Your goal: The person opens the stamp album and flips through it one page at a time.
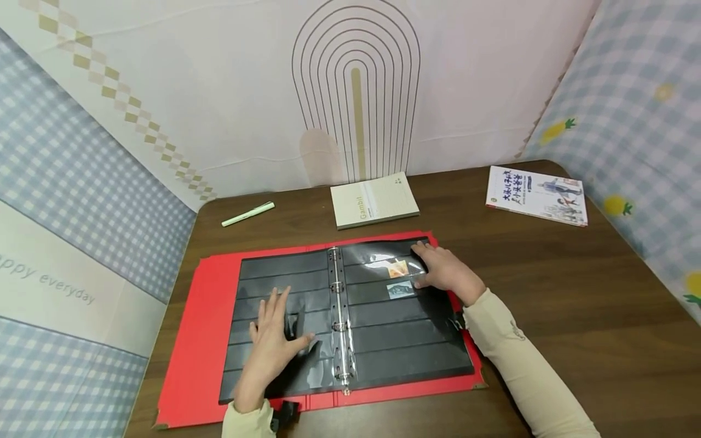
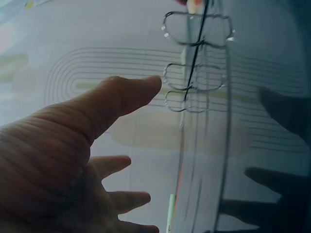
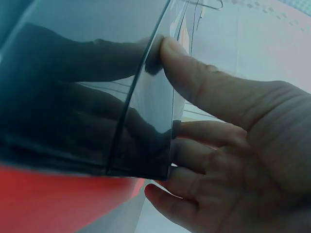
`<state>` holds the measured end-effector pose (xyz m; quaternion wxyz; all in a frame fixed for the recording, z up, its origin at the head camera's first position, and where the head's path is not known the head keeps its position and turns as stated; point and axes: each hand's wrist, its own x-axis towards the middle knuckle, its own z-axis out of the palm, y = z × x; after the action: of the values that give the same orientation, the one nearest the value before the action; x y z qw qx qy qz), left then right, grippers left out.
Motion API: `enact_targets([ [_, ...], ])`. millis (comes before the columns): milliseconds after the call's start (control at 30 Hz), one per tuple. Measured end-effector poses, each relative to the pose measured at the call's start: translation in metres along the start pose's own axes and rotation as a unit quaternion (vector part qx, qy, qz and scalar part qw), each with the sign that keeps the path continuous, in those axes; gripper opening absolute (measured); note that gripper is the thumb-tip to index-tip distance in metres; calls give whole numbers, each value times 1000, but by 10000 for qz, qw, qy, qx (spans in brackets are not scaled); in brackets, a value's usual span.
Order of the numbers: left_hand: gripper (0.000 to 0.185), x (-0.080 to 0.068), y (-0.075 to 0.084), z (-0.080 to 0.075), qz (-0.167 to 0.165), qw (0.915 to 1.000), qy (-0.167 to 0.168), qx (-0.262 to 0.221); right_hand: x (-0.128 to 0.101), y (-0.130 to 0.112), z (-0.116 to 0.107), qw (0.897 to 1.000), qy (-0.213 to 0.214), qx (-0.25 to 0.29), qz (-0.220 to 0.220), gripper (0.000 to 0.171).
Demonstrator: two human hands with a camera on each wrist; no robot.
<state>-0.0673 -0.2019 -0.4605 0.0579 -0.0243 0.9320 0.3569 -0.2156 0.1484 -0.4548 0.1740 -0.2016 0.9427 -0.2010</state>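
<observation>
Hands on the open album now: the left hand [image 1: 274, 340] lies flat on the left black page [image 1: 282, 304], fingers straight and spread, thumb pointing toward the ring spine [image 1: 338, 316]. Across the rings, the right hand [image 1: 446, 271] rests at the outer edge of the right black page [image 1: 394, 310], and the right wrist view shows its thumb pressed on the glossy sheet with the fingers curled under the edge, pinching it. Two small stamps [image 1: 398, 278] sit in the upper pocket strips just beside that hand. The red binder [image 1: 191, 340] lies open on the brown tabletop [image 1: 575, 304]. Farther back sit a green pen [image 1: 247, 214], a pale notebook [image 1: 374, 199] and, far right, a booklet [image 1: 537, 194].
</observation>
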Motion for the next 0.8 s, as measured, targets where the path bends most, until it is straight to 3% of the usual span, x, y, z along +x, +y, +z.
enact_targets([
  [267,103,3,-2,10,71,9990,-422,-138,-1,-9,3,9983,534,-200,-141,79],
  [800,100,3,0,18,277,9981,-549,105,-7,-16,6,9912,1320,-60,19,71],
])
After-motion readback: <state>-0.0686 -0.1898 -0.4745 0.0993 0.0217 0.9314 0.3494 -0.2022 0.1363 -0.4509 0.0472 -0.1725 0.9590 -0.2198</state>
